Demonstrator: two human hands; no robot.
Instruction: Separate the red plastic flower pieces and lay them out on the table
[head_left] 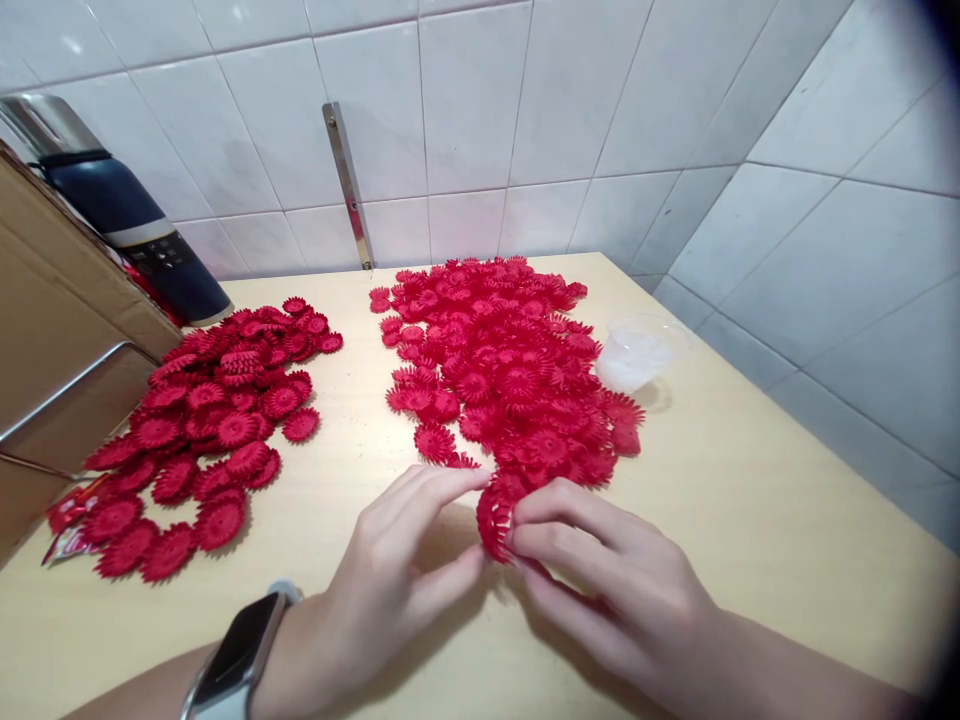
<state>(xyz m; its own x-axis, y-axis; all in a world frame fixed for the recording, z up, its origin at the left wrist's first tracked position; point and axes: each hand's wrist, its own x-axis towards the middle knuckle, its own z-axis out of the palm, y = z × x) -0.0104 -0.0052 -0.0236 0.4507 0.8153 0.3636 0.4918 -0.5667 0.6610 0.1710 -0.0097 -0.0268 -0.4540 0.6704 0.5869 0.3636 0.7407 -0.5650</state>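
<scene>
A red fabric flower disc [493, 518] with a notched rim stands on edge between my two hands, just above the table's front part. My right hand [607, 580] pinches its right side between thumb and fingers. On its left side, my left hand [416, 560] curves in a C, with thumb and index fingertips at the disc's edge. Behind the hands spreads a large heap of similar loose red discs [517, 380]. To the left lies a second pile of red discs [232, 430], some of them looking thicker and stacked in layers.
A clear plastic bowl [634, 355] stands right of the large heap. At the left are a cardboard box [75, 270], a dark blue thermos [142, 220] and small red wrappers [75, 510]. The pale table [750, 480] meets tiled walls behind and to the right. A metal strip [346, 185] is fixed on the wall.
</scene>
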